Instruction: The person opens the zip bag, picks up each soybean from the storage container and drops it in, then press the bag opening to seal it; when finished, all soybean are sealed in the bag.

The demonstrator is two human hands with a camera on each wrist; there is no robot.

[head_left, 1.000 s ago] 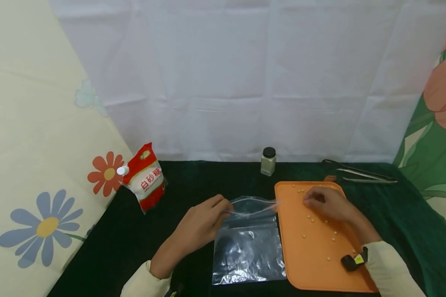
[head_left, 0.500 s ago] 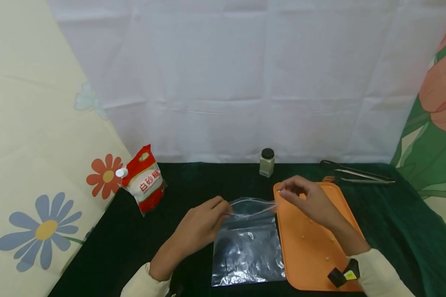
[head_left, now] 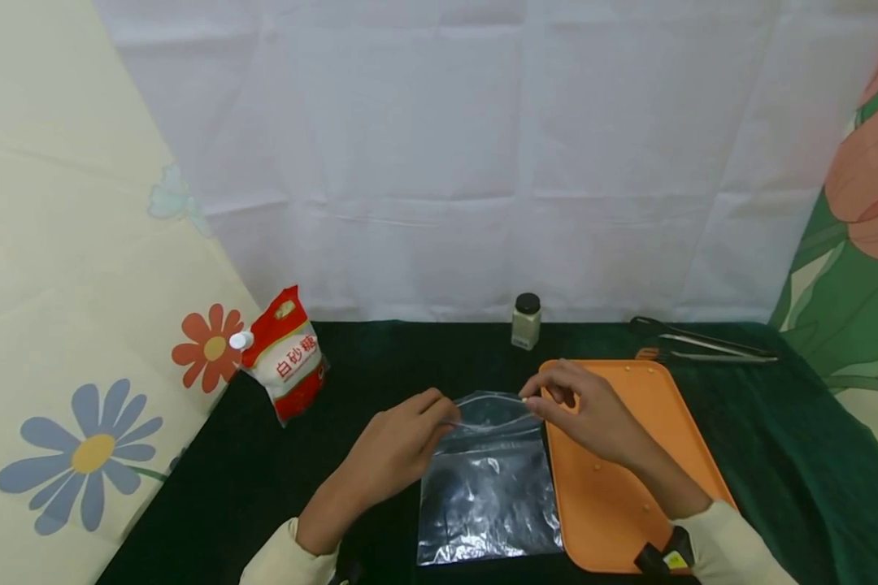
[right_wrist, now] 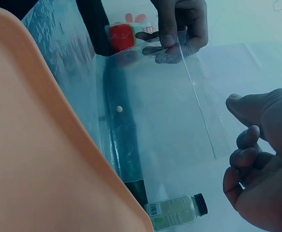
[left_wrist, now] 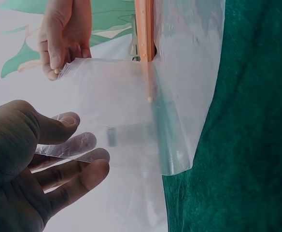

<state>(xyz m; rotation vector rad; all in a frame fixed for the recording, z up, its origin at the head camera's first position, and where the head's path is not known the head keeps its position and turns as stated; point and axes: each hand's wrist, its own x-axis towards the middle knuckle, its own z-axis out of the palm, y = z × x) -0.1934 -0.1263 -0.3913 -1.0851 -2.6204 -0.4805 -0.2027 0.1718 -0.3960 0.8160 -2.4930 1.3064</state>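
My left hand (head_left: 398,443) pinches the left edge of the mouth of a clear zip bag (head_left: 490,504), thumb on one side and fingers inside the film. The bag's lower part lies flat on the dark green cloth, while its mouth is lifted and parted. At the right end of that mouth is my right hand (head_left: 585,410), pinching a small pale yellow bean (left_wrist: 57,71) between thumb and fingers. Inside the bag a single bean (right_wrist: 119,109) shows through the film. Beside the bag, the orange tray (head_left: 607,520) carries several loose beans, partly hidden under my right forearm.
Behind the bag stands a small jar (head_left: 526,327) with a black lid. Tongs (head_left: 706,341) lie at the back right beyond the tray. A red and white sugar pouch (head_left: 285,357) with a white cap is at the left. A white cloth hangs behind.
My right hand has moved left from over the tray to the bag's mouth, bringing the bean. The left hand has held its grip on the bag's edge.
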